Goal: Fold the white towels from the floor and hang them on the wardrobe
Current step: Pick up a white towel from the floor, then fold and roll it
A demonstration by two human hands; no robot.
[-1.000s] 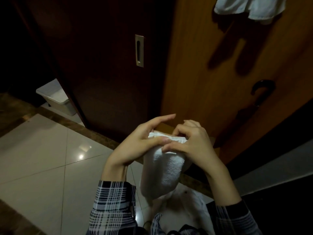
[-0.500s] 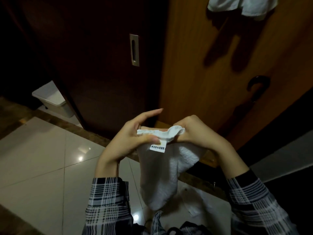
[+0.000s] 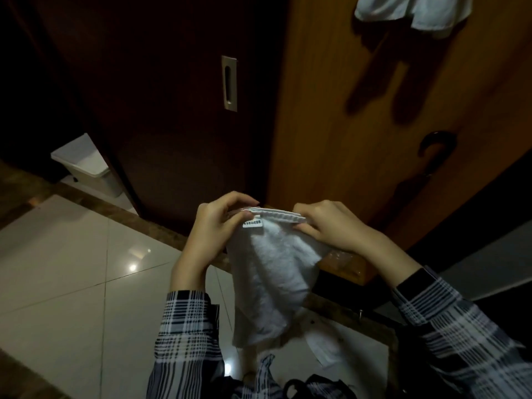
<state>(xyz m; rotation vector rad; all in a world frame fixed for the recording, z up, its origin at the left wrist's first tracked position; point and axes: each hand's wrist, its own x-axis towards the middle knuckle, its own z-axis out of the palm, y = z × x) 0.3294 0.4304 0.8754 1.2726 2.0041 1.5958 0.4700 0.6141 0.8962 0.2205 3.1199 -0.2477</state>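
Towel (image 3: 273,272) hem pinched at both ends, left hand (image 3: 214,226) and right hand (image 3: 328,226), edge held taut, likely aligning corners for fold; rest hangs

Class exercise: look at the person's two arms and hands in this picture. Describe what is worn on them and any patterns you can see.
Both arms wear long sleeves in a dark-and-white plaid: the left sleeve and the right sleeve are buttoned-shirt style, ending at the wrists. The left hand and right hand are bare: no gloves, rings or watch show.
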